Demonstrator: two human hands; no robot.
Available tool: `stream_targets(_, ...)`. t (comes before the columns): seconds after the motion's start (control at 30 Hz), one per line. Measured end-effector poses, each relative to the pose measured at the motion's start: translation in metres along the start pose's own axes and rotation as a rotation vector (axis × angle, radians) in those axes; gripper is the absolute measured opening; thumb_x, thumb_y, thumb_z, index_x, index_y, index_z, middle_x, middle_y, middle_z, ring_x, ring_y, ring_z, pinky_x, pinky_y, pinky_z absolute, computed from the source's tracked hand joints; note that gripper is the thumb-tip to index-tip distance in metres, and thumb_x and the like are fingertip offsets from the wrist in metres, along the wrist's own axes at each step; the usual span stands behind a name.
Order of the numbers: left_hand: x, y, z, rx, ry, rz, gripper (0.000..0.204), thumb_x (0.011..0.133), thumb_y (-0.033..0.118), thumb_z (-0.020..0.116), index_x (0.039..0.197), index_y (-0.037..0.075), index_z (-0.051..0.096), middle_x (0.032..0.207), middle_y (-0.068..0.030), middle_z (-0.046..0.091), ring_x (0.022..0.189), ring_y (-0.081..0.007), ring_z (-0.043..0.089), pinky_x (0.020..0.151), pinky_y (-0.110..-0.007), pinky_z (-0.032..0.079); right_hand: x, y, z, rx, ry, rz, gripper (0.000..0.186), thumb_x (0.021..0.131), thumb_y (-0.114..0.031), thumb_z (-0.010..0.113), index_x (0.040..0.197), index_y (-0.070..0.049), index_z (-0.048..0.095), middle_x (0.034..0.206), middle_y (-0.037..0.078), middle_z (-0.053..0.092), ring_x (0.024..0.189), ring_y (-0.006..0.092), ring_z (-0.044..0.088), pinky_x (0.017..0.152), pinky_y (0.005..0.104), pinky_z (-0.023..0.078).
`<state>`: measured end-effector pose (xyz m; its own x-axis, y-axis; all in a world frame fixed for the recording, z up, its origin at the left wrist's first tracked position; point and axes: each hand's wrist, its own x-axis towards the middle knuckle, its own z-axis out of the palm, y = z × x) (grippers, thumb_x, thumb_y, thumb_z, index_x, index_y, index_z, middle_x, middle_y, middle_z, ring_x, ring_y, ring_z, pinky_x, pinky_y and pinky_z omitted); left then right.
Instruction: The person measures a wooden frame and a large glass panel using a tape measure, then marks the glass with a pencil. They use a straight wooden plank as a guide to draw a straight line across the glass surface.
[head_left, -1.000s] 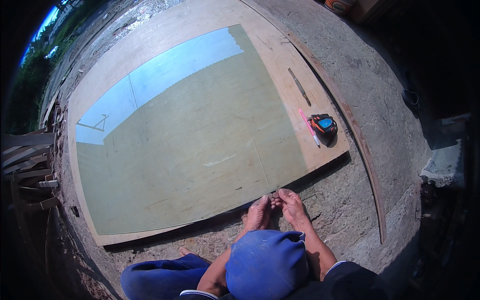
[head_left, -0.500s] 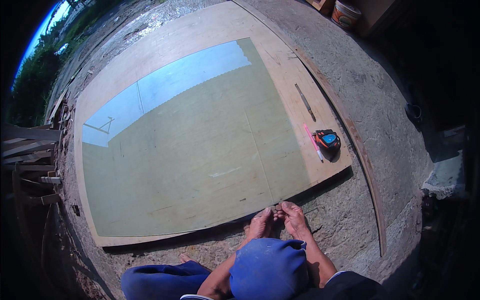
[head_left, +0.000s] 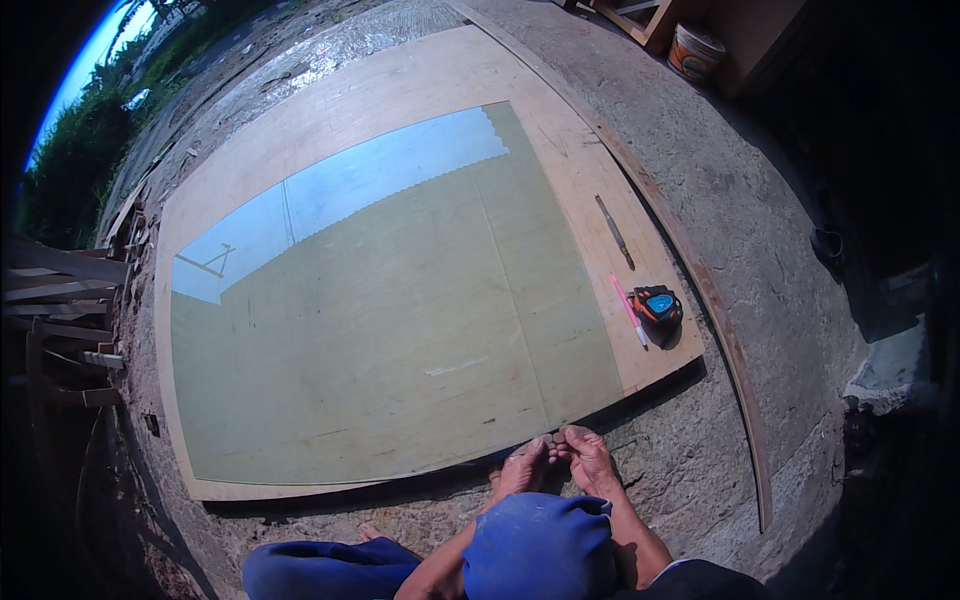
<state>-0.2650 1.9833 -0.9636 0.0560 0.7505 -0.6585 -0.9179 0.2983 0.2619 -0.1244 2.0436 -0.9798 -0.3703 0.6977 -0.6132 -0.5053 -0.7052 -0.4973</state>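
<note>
A large sheet of glass (head_left: 380,320) lies on a pale plywood board (head_left: 340,120) and mirrors the sky along its far part. A thin straight line runs across the glass toward its near edge. Where that line ends, my left hand (head_left: 522,466) and my right hand (head_left: 592,464) are closed at the edge, side by side, thumbs on top and nearly touching. Their curled fingers are partly hidden under the edge. To the right on bare plywood lie a slim pen-shaped tool (head_left: 615,232), a pink and white pen (head_left: 630,312) and an orange-black tape measure (head_left: 656,307).
Beyond the board's right side, a long wooden strip (head_left: 728,355) lies on rough concrete (head_left: 780,330). A white bucket (head_left: 695,52) stands at the far right. Wood scraps (head_left: 65,300) are piled at the left. My blue-clad knee (head_left: 540,550) rises between my forearms.
The view has tilted slightly, so the board and hands sit a little lower in the picture. Both hands keep their place on the glass edge, and the glass looks unchanged.
</note>
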Motion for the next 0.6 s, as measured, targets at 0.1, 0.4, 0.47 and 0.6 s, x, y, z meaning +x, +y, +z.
stream_targets(0.1,-0.0008,0.0008,0.0000,0.015,-0.002,-0.005,0.036,0.104,0.024,0.056,0.121,-0.006,0.061,0.114,-0.0137,0.068,0.103,-0.0199,0.064,0.096,-0.032,0.050,-0.0003,-0.0007,0.0002,-0.003,-0.001,0.003,0.016,0.095,-0.017,0.069,0.101,-0.003,0.074,0.091,0.015,0.076,0.073,0.0225,0.074,0.065,0.0353,0.064)
stream_targets(0.4,-0.0013,-0.0009,0.0007,-0.028,0.011,0.014,0.027,0.102,0.019,0.059,0.115,-0.004,0.063,0.108,-0.0133,0.069,0.097,-0.0215,0.067,0.088,-0.033,0.055,-0.0013,-0.0026,0.0021,-0.015,-0.015,-0.002,0.015,0.095,-0.017,0.069,0.101,-0.003,0.074,0.090,0.014,0.076,0.073,0.0222,0.074,0.065,0.0355,0.064)
stream_targets(0.47,-0.0012,-0.0016,-0.0003,-0.025,0.023,0.008,0.026,0.102,0.019,0.059,0.113,-0.004,0.063,0.108,-0.0133,0.069,0.097,-0.0213,0.066,0.088,-0.033,0.055,-0.0016,-0.0028,0.0026,-0.018,-0.006,-0.002,0.015,0.095,-0.017,0.069,0.101,-0.003,0.074,0.090,0.013,0.076,0.073,0.0219,0.074,0.065,0.0357,0.064)
stream_targets(0.6,0.0014,-0.0039,-0.0066,-0.036,-0.024,0.021,0.024,0.103,0.021,0.059,0.109,-0.002,0.063,0.106,-0.0119,0.067,0.098,-0.0204,0.064,0.090,-0.033,0.052,-0.0018,-0.0022,0.0025,-0.020,0.002,0.001,0.015,0.095,-0.017,0.069,0.100,-0.003,0.073,0.089,0.012,0.075,0.072,0.0212,0.073,0.065,0.0357,0.064)
